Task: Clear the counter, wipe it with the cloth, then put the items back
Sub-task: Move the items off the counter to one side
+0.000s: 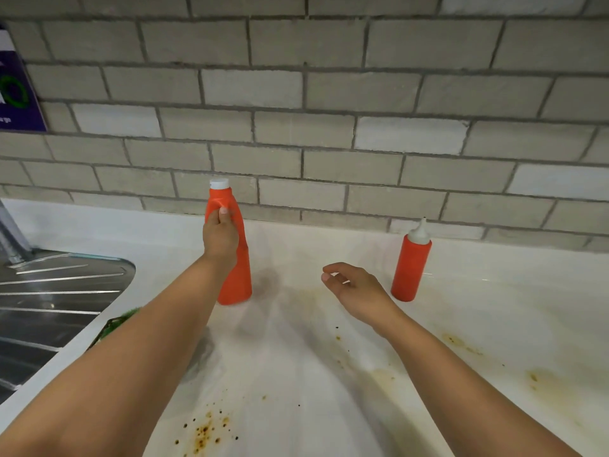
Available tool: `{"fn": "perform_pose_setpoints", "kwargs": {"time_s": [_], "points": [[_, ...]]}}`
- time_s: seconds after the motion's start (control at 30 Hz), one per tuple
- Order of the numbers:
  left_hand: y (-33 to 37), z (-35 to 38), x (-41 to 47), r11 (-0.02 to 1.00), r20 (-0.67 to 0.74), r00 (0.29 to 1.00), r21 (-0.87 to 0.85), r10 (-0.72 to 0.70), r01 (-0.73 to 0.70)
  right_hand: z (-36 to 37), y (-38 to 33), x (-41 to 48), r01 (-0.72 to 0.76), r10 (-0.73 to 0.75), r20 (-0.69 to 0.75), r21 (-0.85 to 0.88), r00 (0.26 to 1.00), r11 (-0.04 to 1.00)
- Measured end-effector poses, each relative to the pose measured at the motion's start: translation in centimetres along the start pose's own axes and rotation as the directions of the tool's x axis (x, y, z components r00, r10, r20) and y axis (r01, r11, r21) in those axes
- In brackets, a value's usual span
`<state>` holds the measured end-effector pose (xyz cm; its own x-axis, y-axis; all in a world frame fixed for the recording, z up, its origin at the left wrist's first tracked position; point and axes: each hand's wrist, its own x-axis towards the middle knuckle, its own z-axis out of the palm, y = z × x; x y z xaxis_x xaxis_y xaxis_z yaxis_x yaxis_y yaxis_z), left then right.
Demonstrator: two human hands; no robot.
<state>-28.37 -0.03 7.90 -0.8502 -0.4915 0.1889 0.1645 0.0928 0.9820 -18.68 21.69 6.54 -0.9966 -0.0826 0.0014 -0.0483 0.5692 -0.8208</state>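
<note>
A tall orange bottle with a white cap (239,278) stands on the white counter (296,357) near the tiled wall. My left hand (220,237) grips its neck. To the right stands a red squeeze bottle with a pale nozzle (411,265), upright and untouched. My right hand (354,288) hovers between the two bottles, fingers loosely curled and apart, holding nothing. Brown and yellow stains speckle the counter near its front and right. No cloth is clearly in view.
A steel sink drainboard (49,308) lies at the left, with a faucet base (13,239) behind it. Something green (127,315) peeks out beside my left forearm at the sink's edge. A purple box (16,90) leans against the grey tile wall.
</note>
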Motion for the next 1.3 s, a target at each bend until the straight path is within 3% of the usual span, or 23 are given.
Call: {"fn": "perform_pose_setpoints", "kwargs": {"time_s": [0.2,0.43,0.57,0.77,1.3], "points": [[3.4,2.2,-4.1,0.994,0.147,0.986,-0.085,0.079,-0.067,-1.3,-0.1,-2.3,0.011,-0.011,-0.042,-0.004,0.999,1.0],[10.0,5.7,-12.2,0.988,0.37,0.919,-0.116,0.137,-0.101,-4.4,0.1,-6.2,0.056,-0.051,-0.135,0.034,0.99,0.998],[12.9,8.1,-17.9,0.975,0.484,0.86,-0.212,0.163,-0.065,-7.1,0.6,-8.9,0.193,-0.152,-0.233,0.166,0.961,0.967],[16.3,13.0,-26.2,0.963,0.624,0.767,-0.268,0.15,0.029,-13.2,3.7,-14.0,0.2,-0.096,-0.384,0.241,0.918,0.95],[21.5,26.1,-47.2,0.912,0.755,0.635,-0.362,0.164,0.195,-30.6,14.0,-29.7,0.134,-0.033,-0.557,0.141,0.83,0.981]]}}
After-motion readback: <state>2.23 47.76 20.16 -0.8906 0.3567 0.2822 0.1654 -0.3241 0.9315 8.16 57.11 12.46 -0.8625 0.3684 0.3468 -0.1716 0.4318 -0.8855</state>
